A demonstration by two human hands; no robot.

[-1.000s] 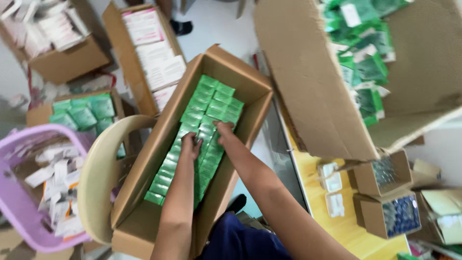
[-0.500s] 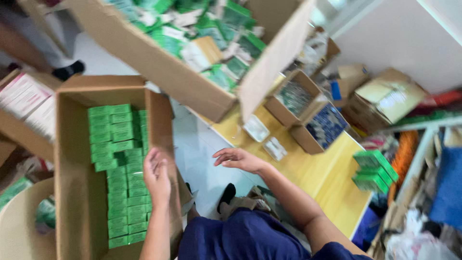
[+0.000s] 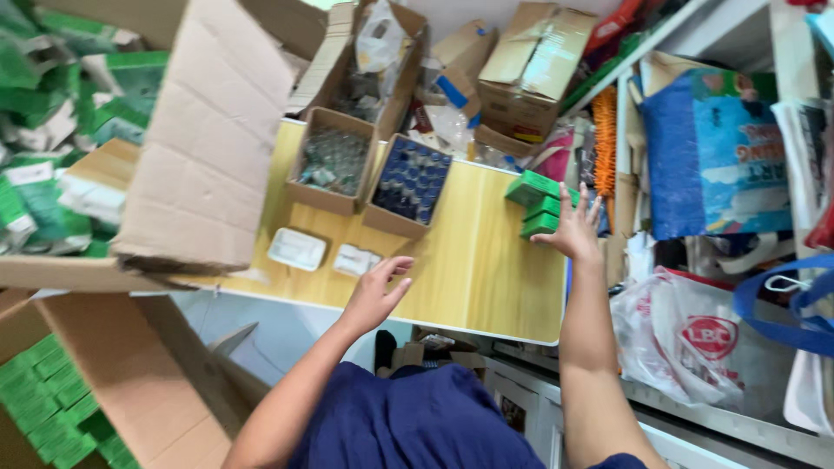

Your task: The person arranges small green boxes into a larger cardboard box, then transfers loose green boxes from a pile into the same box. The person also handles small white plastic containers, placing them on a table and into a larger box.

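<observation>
My right hand (image 3: 576,227) is stretched out with fingers spread, right at a stack of small green boxes (image 3: 540,201) on the far right of a yellow wooden table (image 3: 473,269). It holds nothing that I can see. My left hand (image 3: 375,293) hovers open over the table's near edge, close to two white plastic trays (image 3: 320,253). At the lower left a long cardboard box (image 3: 104,382) holds rows of the same green boxes (image 3: 48,404).
Two open cartons of small vials (image 3: 373,172) stand at the table's back. A big cardboard box of green packets (image 3: 130,148) overhangs the left. Cartons, a blue sack (image 3: 717,152) and plastic bags (image 3: 695,339) crowd the right side.
The view has swung right from the long box to the table. My hands left the green boxes in the box; the right arm has reached out to the stack on the table.
</observation>
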